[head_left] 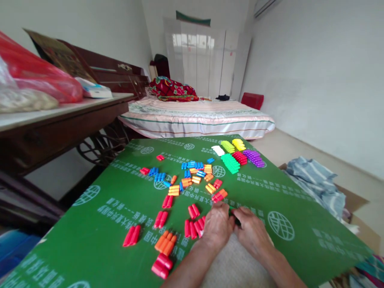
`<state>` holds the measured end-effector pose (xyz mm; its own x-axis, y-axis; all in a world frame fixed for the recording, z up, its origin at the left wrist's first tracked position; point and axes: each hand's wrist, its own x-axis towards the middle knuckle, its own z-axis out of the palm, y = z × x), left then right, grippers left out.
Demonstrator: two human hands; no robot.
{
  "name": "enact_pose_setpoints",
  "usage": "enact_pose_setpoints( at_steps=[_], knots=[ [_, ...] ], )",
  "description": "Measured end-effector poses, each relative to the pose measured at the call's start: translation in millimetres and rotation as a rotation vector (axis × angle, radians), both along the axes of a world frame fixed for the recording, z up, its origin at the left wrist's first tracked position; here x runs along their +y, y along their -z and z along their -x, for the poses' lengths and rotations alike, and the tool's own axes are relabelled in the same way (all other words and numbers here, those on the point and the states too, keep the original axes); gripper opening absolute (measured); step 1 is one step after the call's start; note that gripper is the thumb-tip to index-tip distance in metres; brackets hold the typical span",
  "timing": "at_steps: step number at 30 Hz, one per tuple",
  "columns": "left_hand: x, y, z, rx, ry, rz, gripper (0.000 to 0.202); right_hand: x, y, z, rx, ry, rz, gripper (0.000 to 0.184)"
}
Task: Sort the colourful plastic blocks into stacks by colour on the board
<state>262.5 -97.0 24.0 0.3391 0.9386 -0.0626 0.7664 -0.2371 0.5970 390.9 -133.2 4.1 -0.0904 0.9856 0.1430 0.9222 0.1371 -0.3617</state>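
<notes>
My left hand [218, 223] and my right hand [251, 229] meet low over the near part of the green board [99, 224]. Both have their fingers curled and pinched together, almost touching. Whatever lies between the fingertips is mostly hidden; only a small dark green bit shows. Beside my left hand are several red plastic double-tube pieces [190, 229], partly covered by it. A red and orange piece [220, 195] lies just beyond its knuckles. Farther left are an orange block of joined pieces [165, 242] and a red piece [162, 265].
Blue pieces [192, 165] and orange pieces [186, 182] are scattered mid-board. Sorted blocks stand at the far right: green [230, 163], purple [253, 158], red [239, 157], yellow [239, 144], lime [227, 146], white [218, 150]. A bed [198, 116] stands beyond; a side table [120, 98] is left.
</notes>
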Motion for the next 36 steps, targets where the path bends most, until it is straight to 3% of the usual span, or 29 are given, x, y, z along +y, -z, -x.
enact_pose_setpoints(
  at_steps=[12, 22, 25, 29, 36],
  knots=[
    [-12, -0.1, 8, 0.041, 0.023, -0.106, 0.017, 13, -13.7, 2, -0.205, 0.087, 0.117, 0.02],
    [-21, 33.4, 9, 0.127, 0.071, -0.305, 0.032, 32, -28.4, 7, -0.269, 0.149, 0.233, 0.021],
    [-24, 39.5, 11, 0.154, 0.059, -0.463, 0.031, 35, -30.4, 7, -0.27, 0.15, 0.246, 0.02],
    [-24, 41.1, 13, 0.166, 0.027, -0.7, 0.025, 38, -24.9, 1, -0.243, 0.141, 0.219, 0.019],
    [-22, 48.4, 14, 0.145, 0.002, -0.78, 0.022, 64, -14.2, -37, 0.071, 0.151, 0.069, 0.013]
  ],
)
